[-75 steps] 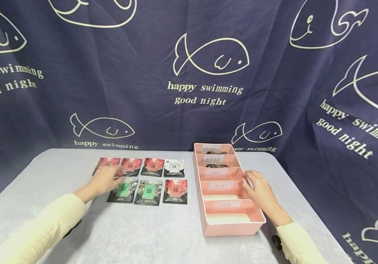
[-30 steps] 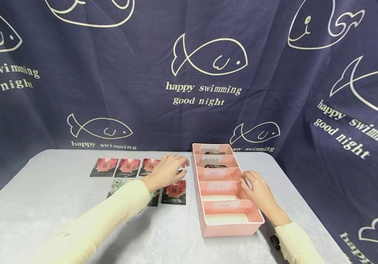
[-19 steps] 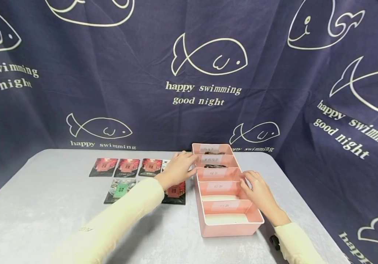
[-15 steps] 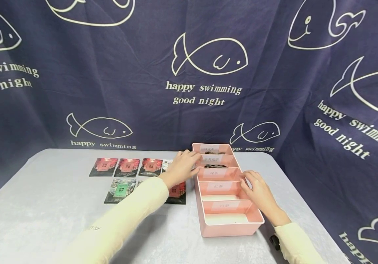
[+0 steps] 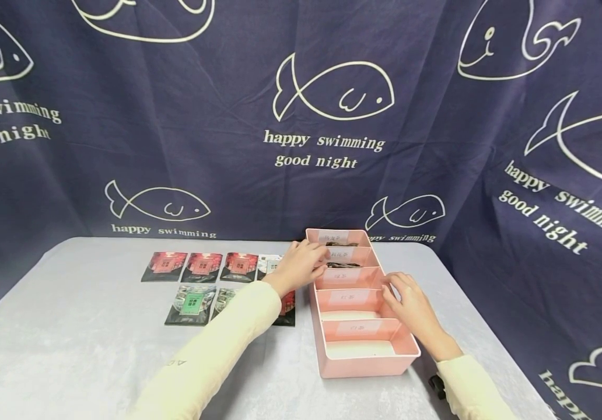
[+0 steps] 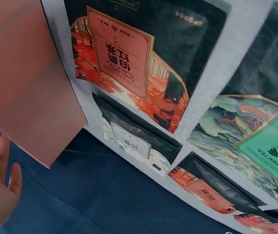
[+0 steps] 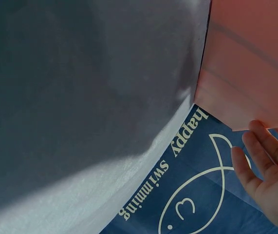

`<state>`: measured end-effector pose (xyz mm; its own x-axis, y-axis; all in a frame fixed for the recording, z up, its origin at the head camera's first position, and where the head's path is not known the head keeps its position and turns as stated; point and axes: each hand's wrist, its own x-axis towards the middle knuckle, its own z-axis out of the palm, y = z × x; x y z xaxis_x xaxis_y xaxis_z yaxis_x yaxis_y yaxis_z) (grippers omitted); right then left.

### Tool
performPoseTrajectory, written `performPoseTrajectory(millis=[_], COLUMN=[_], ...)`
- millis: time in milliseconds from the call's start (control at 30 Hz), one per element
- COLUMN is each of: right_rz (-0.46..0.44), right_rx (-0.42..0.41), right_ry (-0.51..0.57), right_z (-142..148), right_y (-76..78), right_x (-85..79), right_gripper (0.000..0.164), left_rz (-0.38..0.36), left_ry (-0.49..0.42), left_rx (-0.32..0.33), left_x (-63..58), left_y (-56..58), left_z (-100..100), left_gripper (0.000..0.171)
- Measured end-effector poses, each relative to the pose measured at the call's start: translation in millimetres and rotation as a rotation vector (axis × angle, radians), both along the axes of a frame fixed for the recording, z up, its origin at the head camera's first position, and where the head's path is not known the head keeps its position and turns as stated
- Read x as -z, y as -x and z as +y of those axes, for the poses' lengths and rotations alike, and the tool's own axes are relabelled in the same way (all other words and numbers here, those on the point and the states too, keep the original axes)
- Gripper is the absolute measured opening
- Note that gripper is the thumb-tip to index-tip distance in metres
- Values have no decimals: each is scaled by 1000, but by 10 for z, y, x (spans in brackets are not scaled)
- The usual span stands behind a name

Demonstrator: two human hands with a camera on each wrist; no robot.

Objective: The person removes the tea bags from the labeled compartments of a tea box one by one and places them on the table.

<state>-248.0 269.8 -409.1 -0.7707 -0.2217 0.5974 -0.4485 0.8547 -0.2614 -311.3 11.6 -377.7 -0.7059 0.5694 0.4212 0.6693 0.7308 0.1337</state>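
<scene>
Your left hand (image 5: 302, 262) lies over the left rim of the long, pink plastic box (image 5: 369, 366), fingers apart and lightly bent, with nothing seen between them. The fingertips are over the box's 2nd compartment from the far end; whether they touch what is inside you can't tell from here. Your right hand (image 5: 411, 300) rests its relaxed, slightly spread fingers on the box's right rim. The box has 5 compartments with white paper labels (image 5: 360, 328); the far 2 hold dark, glossy items (image 5: 344, 265).

Left of the box, 2 rows of flat, rectangular packets lie on the pale grey table (image 5: 96, 350): 3 red-and-black packets (image 5: 201, 267) and 1 white packet (image 5: 269, 263) in the far row, then 2 green-and-black packets (image 5: 189, 304) and 1 more red one nearest the box, partly covered by your cream fabric sleeve (image 5: 217, 350). Behind the box hangs a navy cloth printed with white fish (image 5: 227, 146).
</scene>
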Motion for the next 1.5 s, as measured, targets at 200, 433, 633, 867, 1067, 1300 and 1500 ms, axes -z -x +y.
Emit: performPoseTrajectory(millis=[200,433,633,867,1067,1300,1500], right_rz=[4,10,12,-3,-8,-7,-8], right_rx=[-1,-11,-5,-6,-3,-4,-3], right_ry=[5,13,9,13,16,16,13], right_z=[1,-3,1,-6,-16,-15,-15], right_y=[9,13,18,11,0,0,1], right_x=[12,11,7,-4,-9,6,4], right_gripper=[15,14,14,14,14,15,15], left_rz=[11,8,14,-16,12,94,110], left_ry=[3,12,10,6,-8,-51,-102], left_rx=[-3,-18,-34,-57,-76,-122,-158], left_x=[-2,9,23,9,17,66,76], left_y=[12,20,44,25,-3,-18,-28], left_z=[38,62,67,92,126,157,173], left_gripper=[14,12,9,10,10,4,5])
